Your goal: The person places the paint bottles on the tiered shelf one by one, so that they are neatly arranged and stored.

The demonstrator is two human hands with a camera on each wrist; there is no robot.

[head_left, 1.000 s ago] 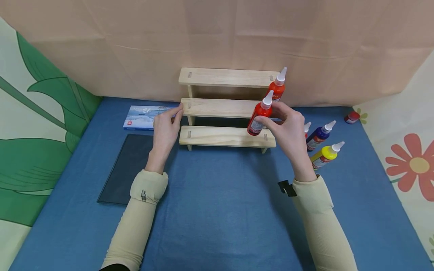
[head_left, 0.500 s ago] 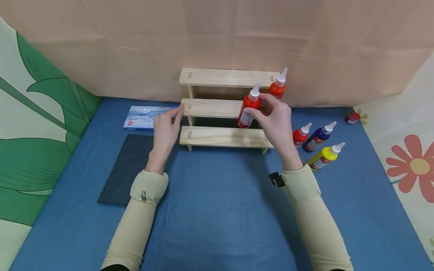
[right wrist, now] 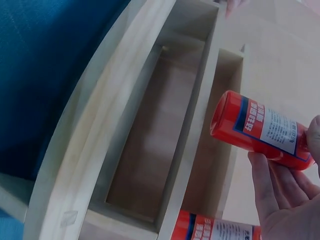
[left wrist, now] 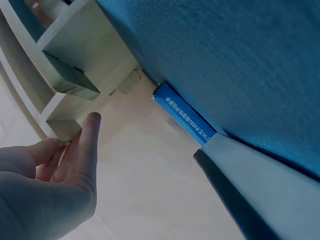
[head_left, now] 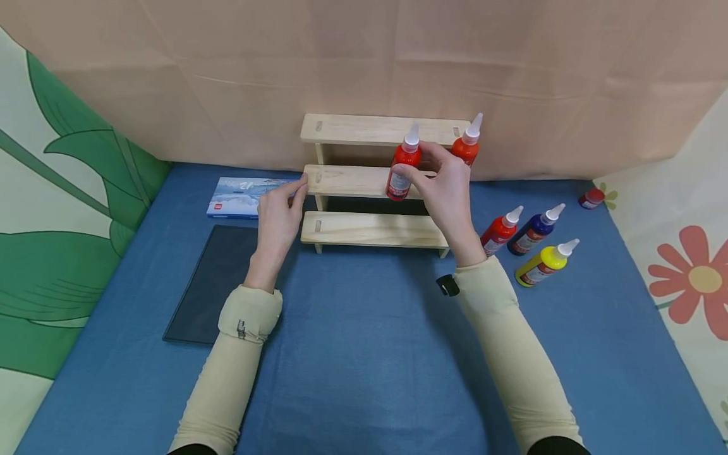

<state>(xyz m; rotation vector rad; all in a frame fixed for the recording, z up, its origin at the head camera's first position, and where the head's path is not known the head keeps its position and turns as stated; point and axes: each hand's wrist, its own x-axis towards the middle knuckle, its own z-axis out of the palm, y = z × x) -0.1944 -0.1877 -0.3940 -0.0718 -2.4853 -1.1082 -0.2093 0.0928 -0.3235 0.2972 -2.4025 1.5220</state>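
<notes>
A three-tier wooden step shelf (head_left: 364, 229) stands at the back middle of the table. My left hand (head_left: 279, 212) pinches the left end of its middle tier; in the left wrist view the index finger (left wrist: 91, 135) lies along that end. My right hand (head_left: 449, 186) holds a red paint bottle (head_left: 402, 170) with a white nozzle, thumb on one side and fingers on the other. In the head view the bottle overlaps the middle tier; in the right wrist view its base (right wrist: 220, 115) points toward the shelf. An orange-red bottle (head_left: 465, 150) stands at the shelf's right end, partly behind my right hand.
Right of the shelf are a red bottle (head_left: 498, 234), a blue bottle (head_left: 529, 236) and a yellow bottle (head_left: 540, 266). A small red-lidded jar (head_left: 592, 198) sits farther back. On the left lie a blue-and-white box (head_left: 239, 197) and a dark flat board (head_left: 207, 287).
My right hand has carried the red paint bottle leftward and back along the shelf, uncovering the red bottle at right. My left hand has stayed at the shelf's end.
</notes>
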